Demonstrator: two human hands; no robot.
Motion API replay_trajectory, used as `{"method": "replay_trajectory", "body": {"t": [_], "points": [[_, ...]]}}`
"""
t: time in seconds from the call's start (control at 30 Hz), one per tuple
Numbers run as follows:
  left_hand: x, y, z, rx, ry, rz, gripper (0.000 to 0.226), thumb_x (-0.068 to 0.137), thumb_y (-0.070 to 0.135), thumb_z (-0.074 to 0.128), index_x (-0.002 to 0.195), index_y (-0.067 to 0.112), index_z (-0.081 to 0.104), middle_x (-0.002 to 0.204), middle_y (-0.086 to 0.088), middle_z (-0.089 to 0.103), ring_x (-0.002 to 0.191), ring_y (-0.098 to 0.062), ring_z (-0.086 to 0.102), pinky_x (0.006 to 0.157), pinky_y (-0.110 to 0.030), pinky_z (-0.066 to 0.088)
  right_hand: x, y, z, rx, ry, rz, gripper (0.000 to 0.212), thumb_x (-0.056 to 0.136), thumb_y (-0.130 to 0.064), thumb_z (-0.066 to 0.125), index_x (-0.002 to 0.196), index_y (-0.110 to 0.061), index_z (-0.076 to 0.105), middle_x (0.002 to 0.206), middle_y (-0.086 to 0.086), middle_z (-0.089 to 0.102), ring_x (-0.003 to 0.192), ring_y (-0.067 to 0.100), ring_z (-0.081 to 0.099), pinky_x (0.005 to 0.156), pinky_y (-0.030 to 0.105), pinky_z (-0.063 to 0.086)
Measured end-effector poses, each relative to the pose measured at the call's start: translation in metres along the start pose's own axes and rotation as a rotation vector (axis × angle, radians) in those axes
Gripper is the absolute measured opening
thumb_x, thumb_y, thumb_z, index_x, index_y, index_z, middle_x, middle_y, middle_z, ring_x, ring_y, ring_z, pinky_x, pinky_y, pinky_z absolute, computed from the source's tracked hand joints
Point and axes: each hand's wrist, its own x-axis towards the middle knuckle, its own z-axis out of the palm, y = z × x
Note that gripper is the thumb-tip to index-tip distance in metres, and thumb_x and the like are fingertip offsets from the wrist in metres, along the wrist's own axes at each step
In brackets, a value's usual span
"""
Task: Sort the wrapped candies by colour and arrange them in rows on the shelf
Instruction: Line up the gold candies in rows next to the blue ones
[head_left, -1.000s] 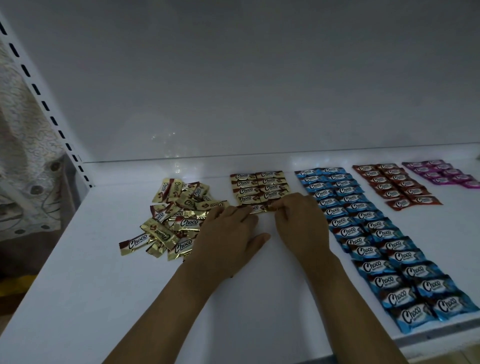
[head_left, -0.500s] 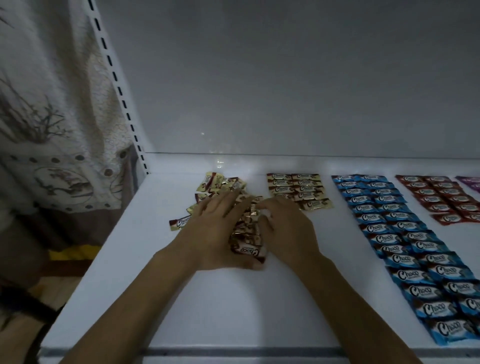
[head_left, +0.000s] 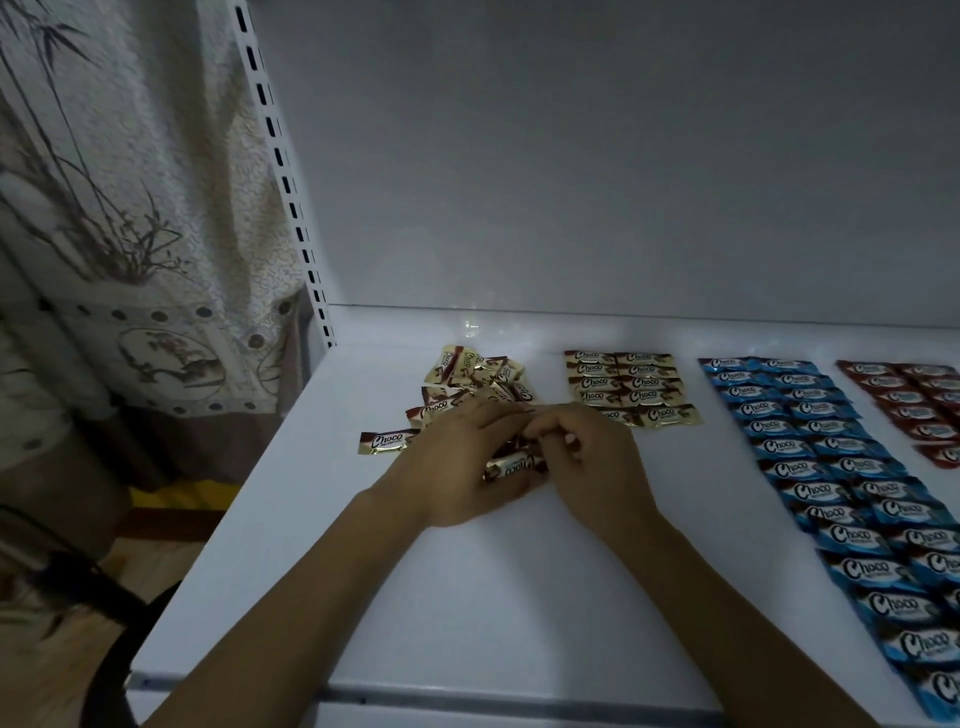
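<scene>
Gold foil is what is being handled: one gold-wrapped candy (head_left: 514, 464) is held just above the shelf (head_left: 467, 597), between the two hands and in front of the loose gold pile (head_left: 467, 384). The left hand (head_left: 462, 462) is curled over it, fingers bent across the top and the thumb beneath. The right hand (head_left: 592, 462) is closed at the wrapper's end, which is pinched by the curled fingertips. Whether a second candy is caught under the left palm cannot be told.

A second ago both hands were at the near end of the gold rows (head_left: 628, 387), where a candy was being set down. Half a second ago they had been carried over to the pile, and now a fresh candy has been lifted out of it. By this it may be judged that one placement has been finished and the next begun; the candy appears to be getting turned or straightened before it is laid.

The gold rows stand five deep, well short of the long blue rows (head_left: 841, 467) beside them. The red rows (head_left: 914, 405) are cut by the right edge. With much of the pile unsorted, and a stray candy (head_left: 387, 441) lying at its left, a good deal is judged to remain.

The view has also been turned leftward: the pink rows seen earlier are out of frame, and more of the patterned curtain (head_left: 130, 208) and slotted upright (head_left: 291, 208) is shown.
</scene>
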Motion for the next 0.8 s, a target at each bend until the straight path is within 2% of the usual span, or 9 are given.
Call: {"method": "replay_trajectory", "body": {"t": [0.17,0.27,0.37,0.43,0.53,0.6,0.7,0.73,0.8], "points": [[-0.002,-0.001,0.003,-0.025,0.056,-0.031,0.043,0.086,0.04,0.06,0.117,0.012,0.066,0.099,-0.007,0.062,0.088,-0.022,0.06,0.073,-0.035,0.052,-0.002,-0.004,-0.002,0.022,0.033,0.031,0.02,0.08,-0.017,0.047,0.082,-0.023,0.066,0.086,-0.01,0.067,0.078,0.002,0.058,0.063,0.009,0.038],[-0.001,0.002,0.0,-0.038,0.057,-0.048,0.044,0.083,0.041,0.059,0.119,0.016,0.065,0.093,-0.004,0.059,0.08,-0.019,0.06,0.065,-0.029,0.051,-0.003,-0.006,-0.003,-0.006,0.047,0.036,0.016,0.081,-0.02,0.047,0.081,-0.028,0.06,0.083,-0.013,0.064,0.077,0.002,0.056,0.064,0.013,0.039],[-0.001,0.003,0.0,-0.01,0.043,-0.044,0.042,0.083,0.041,0.058,0.117,0.018,0.066,0.088,-0.004,0.056,0.071,-0.018,0.058,0.058,-0.028,0.05,-0.004,-0.004,-0.002,-0.12,0.044,0.032,0.014,0.087,-0.013,0.051,0.094,-0.02,0.061,0.095,-0.005,0.063,0.089,0.012,0.056,0.069,0.025,0.044],[-0.001,0.004,0.0,-0.024,0.071,-0.039,0.037,0.084,0.036,0.057,0.114,0.017,0.066,0.089,-0.005,0.058,0.073,-0.019,0.059,0.06,-0.027,0.05,-0.004,-0.004,0.001,-0.257,0.01,-0.007,0.027,0.089,-0.017,0.046,0.111,-0.013,0.061,0.108,0.003,0.062,0.101,0.022,0.054,0.08,0.035,0.047],[-0.004,0.002,-0.002,-0.053,0.167,-0.054,0.03,0.084,0.03,0.055,0.109,0.017,0.066,0.093,-0.003,0.065,0.08,-0.018,0.062,0.064,-0.026,0.05,-0.004,-0.006,0.005,-0.366,-0.077,-0.058,0.05,0.085,-0.027,0.031,0.123,-0.009,0.059,0.11,0.009,0.064,0.102,0.029,0.057,0.087,0.04,0.046],[-0.005,0.001,-0.005,-0.071,0.232,-0.119,0.031,0.084,0.033,0.053,0.109,0.019,0.066,0.097,-0.002,0.068,0.085,-0.014,0.062,0.069,-0.024,0.049,-0.004,-0.007,0.007,-0.371,-0.13,-0.078,0.053,0.084,-0.025,0.03,0.127,-0.009,0.056,0.109,0.01,0.065,0.1,0.028,0.059,0.089,0.034,0.044],[-0.005,0.001,-0.008,-0.152,0.35,-0.25,0.033,0.085,0.034,0.058,0.108,0.012,0.068,0.1,0.001,0.07,0.09,-0.009,0.06,0.074,-0.014,0.044,-0.002,-0.008,0.009,-0.318,-0.181,-0.148,0.049,0.084,-0.012,0.042,0.133,-0.007,0.051,0.11,0.012,0.065,0.095,0.023,0.058,0.085,0.019,0.034],[-0.005,0.002,-0.01,-0.2,0.38,-0.29,0.03,0.085,0.031,0.06,0.107,0.011,0.068,0.099,0.004,0.069,0.088,-0.008,0.06,0.073,-0.012,0.044,-0.002,-0.009,0.008,-0.283,-0.208,-0.149,0.051,0.085,-0.013,0.043,0.136,-0.009,0.047,0.114,0.01,0.063,0.097,0.02,0.055,0.085,0.019,0.035],[-0.005,0.003,-0.013,-0.311,0.427,-0.36,0.027,0.085,0.027,0.061,0.108,0.015,0.066,0.097,0.009,0.068,0.083,-0.006,0.063,0.073,-0.014,0.048,-0.001,-0.01,0.006,-0.234,-0.223,-0.118,0.051,0.087,-0.02,0.043,0.137,-0.015,0.046,0.122,0.005,0.06,0.104,0.018,0.054,0.091,0.028,0.042]]}}
